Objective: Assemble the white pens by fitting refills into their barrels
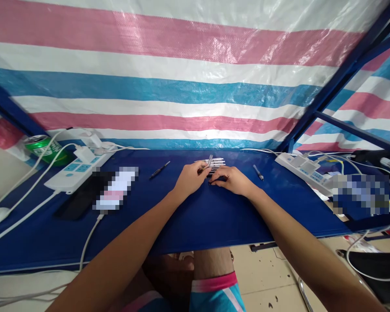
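Observation:
My left hand (190, 177) is closed, its fingertips pinching a slim, pale, pen-like piece (210, 160) that points up and away. Facing it, my right hand (232, 180) is closed too, thumb and finger together at a tiny dark piece (210, 183) just above the tabletop, too small to name. Between and behind the hands lies a row of several white or silver pens (219, 160), partly covered by the fingers. A dark pen (160, 170) rests apart to the left. Off to the right is a greyish pen (258, 172).
On the blue tabletop (195, 225), a power strip (73, 171), a phone with a lit screen (117, 189) and a green can (47, 149) stand at left. Another power strip (303, 173) with plugs and cables is at right. A striped sheet (182, 91) hangs behind.

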`<state>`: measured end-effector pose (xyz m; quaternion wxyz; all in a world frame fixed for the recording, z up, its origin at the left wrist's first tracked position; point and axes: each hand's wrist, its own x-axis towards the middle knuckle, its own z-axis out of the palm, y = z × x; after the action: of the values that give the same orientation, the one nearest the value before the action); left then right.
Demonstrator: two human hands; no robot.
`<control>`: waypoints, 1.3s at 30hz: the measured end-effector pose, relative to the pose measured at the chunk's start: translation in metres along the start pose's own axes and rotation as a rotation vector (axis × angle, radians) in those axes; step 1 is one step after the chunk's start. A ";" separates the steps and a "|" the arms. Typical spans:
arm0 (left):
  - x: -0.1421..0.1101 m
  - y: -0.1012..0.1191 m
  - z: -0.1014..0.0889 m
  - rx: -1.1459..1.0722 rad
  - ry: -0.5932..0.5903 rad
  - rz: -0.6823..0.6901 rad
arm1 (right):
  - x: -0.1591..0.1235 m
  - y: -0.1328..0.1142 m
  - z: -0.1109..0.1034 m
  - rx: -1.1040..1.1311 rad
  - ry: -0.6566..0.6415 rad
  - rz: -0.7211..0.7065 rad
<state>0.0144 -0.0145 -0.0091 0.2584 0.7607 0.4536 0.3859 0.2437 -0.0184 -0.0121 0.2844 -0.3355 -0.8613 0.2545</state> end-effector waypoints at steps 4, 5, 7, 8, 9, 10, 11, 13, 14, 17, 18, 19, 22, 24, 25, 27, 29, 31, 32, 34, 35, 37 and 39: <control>0.003 -0.003 -0.001 0.030 0.068 0.017 | -0.001 -0.002 0.000 -0.137 0.003 -0.056; 0.003 -0.004 -0.001 0.033 0.084 0.015 | -0.002 -0.002 0.000 -0.156 0.000 -0.052; 0.004 -0.006 -0.002 0.025 0.101 0.004 | -0.003 -0.003 0.001 -0.172 0.010 -0.030; 0.004 -0.006 -0.003 0.017 0.098 -0.003 | -0.003 -0.003 0.001 -0.168 0.026 -0.014; 0.004 -0.006 -0.003 0.011 0.089 -0.011 | -0.004 -0.003 0.001 -0.154 0.053 0.004; 0.004 -0.006 -0.004 0.008 0.075 -0.020 | -0.004 -0.004 0.001 -0.130 0.092 0.022; 0.004 -0.006 -0.005 0.008 0.060 -0.028 | -0.004 -0.004 0.000 -0.094 0.137 0.039; 0.003 -0.005 -0.006 0.008 0.036 -0.034 | -0.003 -0.005 -0.003 -0.003 0.245 0.072; 0.002 -0.004 -0.006 0.006 0.030 -0.031 | -0.003 -0.006 -0.005 0.042 0.305 0.087; 0.002 -0.005 -0.003 -0.010 0.027 -0.013 | -0.001 -0.006 -0.012 0.155 0.471 0.126; 0.002 -0.006 -0.002 -0.016 0.027 -0.007 | -0.001 -0.006 -0.014 0.191 0.523 0.136; 0.002 -0.006 -0.001 -0.021 0.026 -0.001 | 0.000 -0.006 -0.015 0.231 0.563 0.148; 0.002 -0.007 0.002 -0.022 0.011 0.025 | 0.000 -0.005 -0.018 0.343 0.619 0.177; 0.002 -0.007 0.002 -0.014 -0.004 0.039 | 0.000 -0.005 -0.018 0.379 0.600 0.174; 0.002 -0.006 0.002 -0.010 -0.010 0.043 | 0.000 -0.005 -0.018 0.383 0.589 0.162; 0.002 -0.004 0.002 -0.006 -0.014 0.043 | 0.000 -0.006 -0.017 0.375 0.566 0.134; 0.001 -0.003 0.001 -0.005 -0.011 0.039 | 0.000 -0.008 -0.016 0.359 0.538 0.115; 0.001 -0.002 0.001 -0.009 -0.009 0.038 | 0.000 -0.009 -0.015 0.352 0.504 0.104; 0.001 -0.002 0.001 -0.014 -0.009 0.038 | 0.001 -0.009 -0.015 0.350 0.493 0.102; 0.001 -0.002 0.001 -0.029 -0.004 0.032 | 0.000 -0.007 -0.017 0.326 0.497 0.119; 0.001 -0.002 0.001 -0.036 -0.001 0.025 | -0.001 -0.005 -0.019 0.297 0.509 0.145; 0.001 -0.002 0.000 -0.044 -0.001 0.013 | -0.005 0.002 -0.027 0.195 0.512 0.235; 0.001 -0.001 -0.002 -0.040 -0.007 0.007 | -0.012 0.009 -0.037 0.057 0.408 0.363</control>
<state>0.0126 -0.0130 -0.0081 0.2737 0.7583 0.4420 0.3932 0.2795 -0.0121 0.0044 0.4112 -0.5207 -0.7042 0.2528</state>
